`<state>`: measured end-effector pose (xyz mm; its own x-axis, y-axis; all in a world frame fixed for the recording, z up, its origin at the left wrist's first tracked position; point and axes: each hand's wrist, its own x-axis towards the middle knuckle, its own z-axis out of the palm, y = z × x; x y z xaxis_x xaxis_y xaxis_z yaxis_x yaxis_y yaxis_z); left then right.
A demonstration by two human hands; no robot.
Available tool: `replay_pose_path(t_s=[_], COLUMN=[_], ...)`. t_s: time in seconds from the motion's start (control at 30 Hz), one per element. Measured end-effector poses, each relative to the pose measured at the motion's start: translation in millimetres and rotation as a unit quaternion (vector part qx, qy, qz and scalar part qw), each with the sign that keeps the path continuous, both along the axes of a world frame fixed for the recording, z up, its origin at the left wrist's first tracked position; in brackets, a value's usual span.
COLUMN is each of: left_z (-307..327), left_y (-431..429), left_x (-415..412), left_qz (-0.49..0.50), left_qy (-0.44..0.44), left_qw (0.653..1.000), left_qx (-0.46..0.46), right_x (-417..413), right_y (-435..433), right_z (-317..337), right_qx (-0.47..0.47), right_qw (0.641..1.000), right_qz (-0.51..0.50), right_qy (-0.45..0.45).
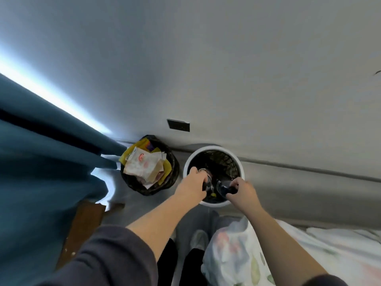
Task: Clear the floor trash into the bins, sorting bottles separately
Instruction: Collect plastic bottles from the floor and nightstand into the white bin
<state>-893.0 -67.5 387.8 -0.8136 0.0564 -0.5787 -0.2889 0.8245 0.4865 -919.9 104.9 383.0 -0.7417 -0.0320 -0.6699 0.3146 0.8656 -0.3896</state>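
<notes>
A white round bin [189, 159] with a black liner stands against the wall. My left hand [192, 185] grips a dark bottle [208, 180] over the bin's left side. My right hand [244, 193] grips a second dark bottle [223, 186] over the bin's front right. Both bottles point into the bin, their lower ends hidden by my fingers. To the left stands a black mesh bin [171, 178] heaped with paper wrappers [142, 166] and yellow packaging.
A teal curtain [41, 162] hangs at the left. A brown board [82, 226] lies on the grey floor beside it. A floral bedsheet [237, 254] covers the lower right. A dark wall outlet [178, 125] sits above the bins. My feet are below.
</notes>
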Motion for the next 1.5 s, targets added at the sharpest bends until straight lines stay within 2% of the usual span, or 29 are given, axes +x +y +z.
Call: replay_pose_path(t_s=[0.17, 0.37, 0.57, 0.87, 1.03, 1.17, 1.23, 1.37, 1.5], left_z=[-112, -193, -252, -309, -321, -312, -300, -267, -212], left_y=[4, -2, 7, 20, 26, 25, 22, 11, -3], left_x=[-24, -41, -55, -62, -62, -60, -61, -59, -55], left_qz=[-0.008, -0.065, -0.116, -0.131, -0.144, -0.160, -0.172, -0.217, -0.247], left_qy=[-0.009, -0.013, 0.014, 0.026, -0.001, -0.037, -0.041, 0.011, 0.040], left_qw=[1.000, 0.997, 0.992, 0.989, 0.988, 0.985, 0.981, 0.970, 0.956], left_qx=[-0.016, -0.025, -0.047, -0.063, -0.058, -0.061, -0.074, -0.110, -0.155], right_x=[-22, -38, -47, -53, -50, -45, -45, -50, -52], right_y=[0, -8, -10, -10, -8, -4, -2, -4, -8], right_z=[-107, -188, -247, -296, -310, -303, -292, -255, -197], right_qx=[0.005, 0.019, 0.040, 0.075, 0.093, 0.122, 0.121, 0.120, 0.151], right_qw=[1.000, 0.999, 0.998, 0.995, 0.994, 0.988, 0.986, 0.985, 0.969], right_qz=[-0.016, -0.019, 0.011, 0.023, 0.034, 0.060, 0.071, 0.110, 0.196], right_qy=[0.006, 0.033, 0.042, 0.055, 0.037, -0.069, -0.089, -0.066, 0.001])
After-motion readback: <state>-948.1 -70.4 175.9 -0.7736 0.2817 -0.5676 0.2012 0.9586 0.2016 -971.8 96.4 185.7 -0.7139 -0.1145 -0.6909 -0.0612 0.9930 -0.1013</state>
